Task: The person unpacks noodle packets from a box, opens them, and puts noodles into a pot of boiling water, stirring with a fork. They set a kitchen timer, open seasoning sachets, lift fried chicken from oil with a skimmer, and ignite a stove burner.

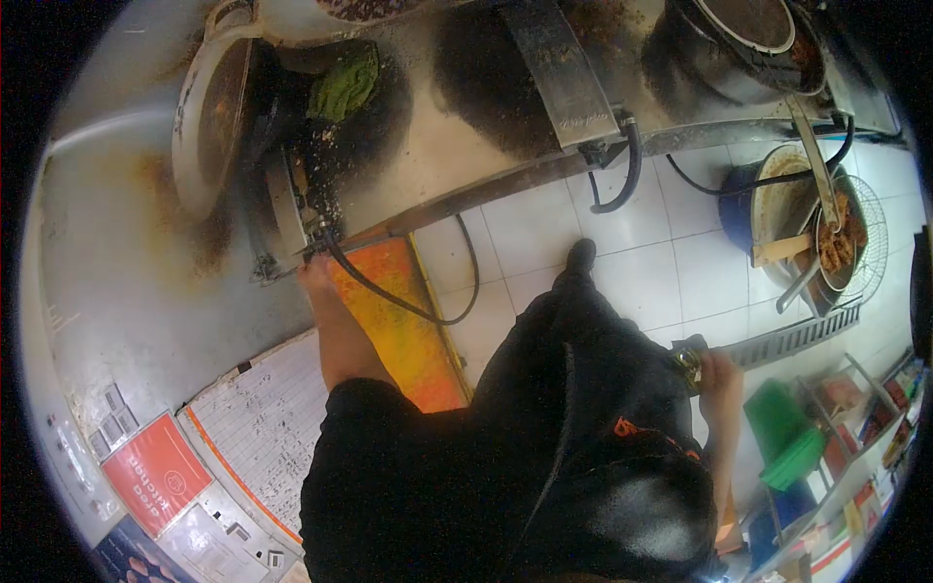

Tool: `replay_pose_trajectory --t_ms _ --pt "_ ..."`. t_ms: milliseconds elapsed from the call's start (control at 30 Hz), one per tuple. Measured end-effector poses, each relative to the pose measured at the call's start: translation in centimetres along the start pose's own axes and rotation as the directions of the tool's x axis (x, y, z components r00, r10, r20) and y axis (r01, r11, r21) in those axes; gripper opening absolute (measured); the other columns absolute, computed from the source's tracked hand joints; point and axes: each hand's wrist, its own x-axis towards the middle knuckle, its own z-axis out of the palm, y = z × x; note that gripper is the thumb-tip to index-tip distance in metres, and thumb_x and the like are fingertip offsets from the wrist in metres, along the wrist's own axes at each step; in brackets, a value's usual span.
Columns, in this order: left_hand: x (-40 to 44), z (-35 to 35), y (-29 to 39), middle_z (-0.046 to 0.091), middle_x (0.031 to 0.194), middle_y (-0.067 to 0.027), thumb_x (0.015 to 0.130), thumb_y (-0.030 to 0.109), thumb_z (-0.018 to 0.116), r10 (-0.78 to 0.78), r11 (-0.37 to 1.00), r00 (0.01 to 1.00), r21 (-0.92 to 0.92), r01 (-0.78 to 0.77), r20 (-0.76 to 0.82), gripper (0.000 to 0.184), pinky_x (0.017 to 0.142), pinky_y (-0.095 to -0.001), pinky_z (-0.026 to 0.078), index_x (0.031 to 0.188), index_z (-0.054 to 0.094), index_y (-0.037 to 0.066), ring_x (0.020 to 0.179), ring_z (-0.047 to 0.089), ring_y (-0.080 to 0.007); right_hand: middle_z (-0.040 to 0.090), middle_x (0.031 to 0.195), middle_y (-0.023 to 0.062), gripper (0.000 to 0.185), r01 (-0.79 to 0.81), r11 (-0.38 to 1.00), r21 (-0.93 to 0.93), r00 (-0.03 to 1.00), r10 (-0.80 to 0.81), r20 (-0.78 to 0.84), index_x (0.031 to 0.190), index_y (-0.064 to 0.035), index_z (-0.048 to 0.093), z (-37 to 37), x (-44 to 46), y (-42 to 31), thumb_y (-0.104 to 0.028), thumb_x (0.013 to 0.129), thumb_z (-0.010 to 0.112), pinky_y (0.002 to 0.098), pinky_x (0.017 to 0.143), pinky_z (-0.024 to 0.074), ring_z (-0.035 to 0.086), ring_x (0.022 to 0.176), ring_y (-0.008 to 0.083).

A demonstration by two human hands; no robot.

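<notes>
At the front edge of the steel stove (437, 160), my left hand (316, 276) is closed at the burner valve (313, 245), where a black hose joins; its fingertips are hard to see. A crumpled green cloth (345, 83) lies on the blackened stovetop beyond it. Low at my right side, my right hand (719, 373) is closed round a small shiny metal object (688, 360) whose kind is unclear. A large pan (206, 121) stands tilted on its side left of the cloth.
A pot (709, 58) with a strainer sits on the stove at upper right. Fried food in a ladle (838, 243) rests over a basin at the right. A yellow-orange board (398, 311) is below the stove edge, near looping hoses. Green plastic crates (782, 437) stand lower right.
</notes>
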Motion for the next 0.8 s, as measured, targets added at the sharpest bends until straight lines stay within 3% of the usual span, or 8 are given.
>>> replay_pose_trajectory --t_ms 67,133,267,333,367,467,667,800 --pt "-0.1 -0.1 0.0 0.062 0.085 -0.0103 0.088 0.02 0.059 0.067 0.997 0.997 0.041 -0.065 -0.026 0.021 0.061 -0.0319 0.05 0.102 0.054 0.006 0.074 0.061 -0.0226 0.056 0.065 0.022 0.023 0.014 1.0 -0.019 1.0 -0.015 -0.003 0.076 0.002 0.055 -0.2 0.1 -0.3 -0.012 0.093 0.054 0.0429 0.053 0.041 0.055 0.058 0.0396" --pt "-1.8 0.5 1.4 0.062 0.085 -0.0105 0.086 0.017 0.059 0.284 0.894 0.958 0.354 -0.275 0.027 0.018 0.062 -0.0367 0.049 0.099 0.053 0.006 0.074 0.061 -0.026 0.056 0.064 0.0219 0.023 0.026 0.999 -0.02 1.0 -0.026 -0.009 0.076 0.002 0.055 -0.2 0.3 -0.5 -0.013 0.093 0.053 0.0428 0.053 0.041 0.055 0.058 0.0394" --pt "-7.4 3.2 6.1 0.06 0.084 -0.0108 0.082 0.012 0.059 0.578 0.334 0.795 0.836 -0.436 0.183 0.014 0.065 -0.0462 0.047 0.094 0.053 0.006 0.075 0.06 -0.0329 0.056 0.064 0.0218 0.023 -0.036 0.999 -0.015 0.999 0.037 0.032 0.076 0.0021 0.054 -0.2 0.2 0.1 -0.013 0.093 0.053 0.0425 0.053 0.0406 0.055 0.057 0.0388" --pt "-2.7 1.2 1.6 0.06 0.085 -0.0111 0.084 0.013 0.055 0.435 0.832 0.9 0.393 -0.393 -0.022 0.015 0.064 -0.0451 0.047 0.096 0.053 0.005 0.073 0.059 -0.0323 0.056 0.063 0.022 0.023 -0.008 1.0 -0.026 1.0 0.008 0.013 0.076 0.0021 0.054 -0.5 0.3 -0.7 -0.013 0.094 0.053 0.0424 0.053 0.0406 0.056 0.057 0.0386" --pt "-1.9 1.3 1.1 0.06 0.085 -0.0113 0.085 0.013 0.054 0.313 0.948 0.949 0.084 -0.308 -0.05 0.016 0.063 -0.0446 0.047 0.098 0.053 0.004 0.072 0.059 -0.032 0.055 0.063 0.0221 0.024 0.019 0.999 -0.037 1.0 -0.019 -0.006 0.076 0.0021 0.054 -0.6 0.4 -1.1 -0.014 0.094 0.053 0.0423 0.053 0.0405 0.056 0.057 0.0384" --pt "-1.8 2.4 1.7 0.06 0.084 -0.0123 0.091 0.012 0.044 -0.193 0.793 0.95 -0.609 0.004 -0.244 0.017 0.054 -0.0349 0.044 0.1 0.053 0.003 0.068 0.057 -0.0235 0.055 0.063 0.0229 0.024 0.044 0.998 -0.038 0.999 -0.045 -0.023 0.076 0.0021 0.054 -0.7 0.4 -1.5 -0.014 0.094 0.053 0.0428 0.053 0.0406 0.055 0.057 0.0397" --pt "-1.6 2.3 1.8 0.057 0.08 -0.0098 0.095 0.012 0.035 -0.091 0.994 0.974 -0.076 0.077 -0.207 0.016 0.048 -0.0284 0.04 0.098 0.049 0.003 0.062 0.051 -0.0161 0.054 0.063 0.0235 0.022 0.011 0.999 -0.047 1.0 -0.012 -0.003 0.078 0.0011 0.054 -0.4 0.4 -1.2 -0.015 0.094 0.053 0.0439 0.052 0.0406 0.054 0.058 0.0424" --pt "1.4 1.6 0.6 0.056 0.08 -0.009 0.096 0.014 0.032 -0.288 0.952 0.925 -0.181 0.248 -0.247 0.02 0.048 -0.0272 0.041 0.1 0.048 0.002 0.062 0.05 -0.0154 0.055 0.064 0.0228 0.022 0.026 0.998 -0.049 1.0 -0.026 -0.002 0.079 0.0008 0.054 -0.2 0.4 -1.3 -0.015 0.094 0.053 0.0436 0.053 0.0409 0.055 0.058 0.0416"
